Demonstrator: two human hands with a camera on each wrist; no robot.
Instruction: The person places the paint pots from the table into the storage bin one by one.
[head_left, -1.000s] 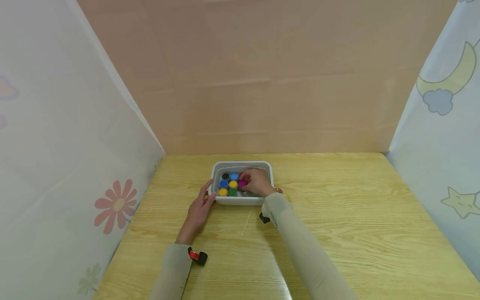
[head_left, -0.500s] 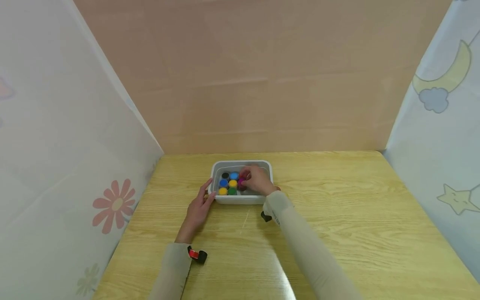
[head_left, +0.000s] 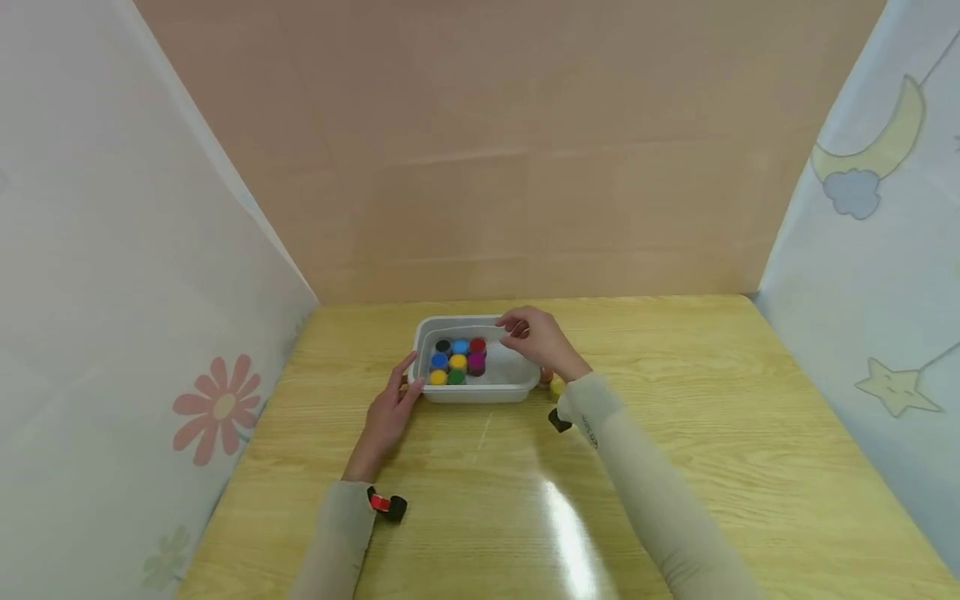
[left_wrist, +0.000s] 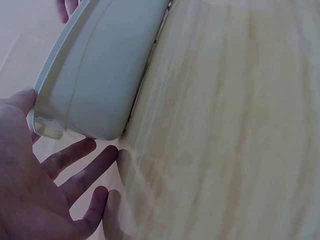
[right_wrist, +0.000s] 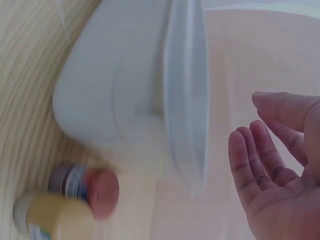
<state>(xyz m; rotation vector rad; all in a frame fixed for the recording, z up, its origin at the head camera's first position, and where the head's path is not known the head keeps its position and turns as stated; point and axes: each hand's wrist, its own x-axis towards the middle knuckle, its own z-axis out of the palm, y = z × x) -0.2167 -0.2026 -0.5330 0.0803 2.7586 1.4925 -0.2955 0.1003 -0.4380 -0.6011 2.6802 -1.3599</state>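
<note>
A white plastic tub (head_left: 480, 395) stands at the back of the table. In its left half are several small round pots with coloured tops, including a red pot (head_left: 477, 346), a purple pot (head_left: 476, 363) and a green pot (head_left: 456, 377). My left hand (head_left: 388, 415) rests against the tub's left end, thumb at the rim, other fingers spread loosely along the side. Over the right part of the tub hovers my right hand (head_left: 540, 340), nothing between its loosely bent fingers. Beside the tub's right end are a reddish-brown pot (right_wrist: 102, 192) and a yellow pot (right_wrist: 60, 217).
The wooden table (head_left: 712, 417) has a patterned white wall (head_left: 120, 250) on its left and another on its right. A brown panel (head_left: 480, 167) rises along the back edge. Both wrists wear small black devices.
My right hand has let go of the purple pot, which stays in the tub beside the others, and has moved up and right. The left hand keeps its place at the tub.
</note>
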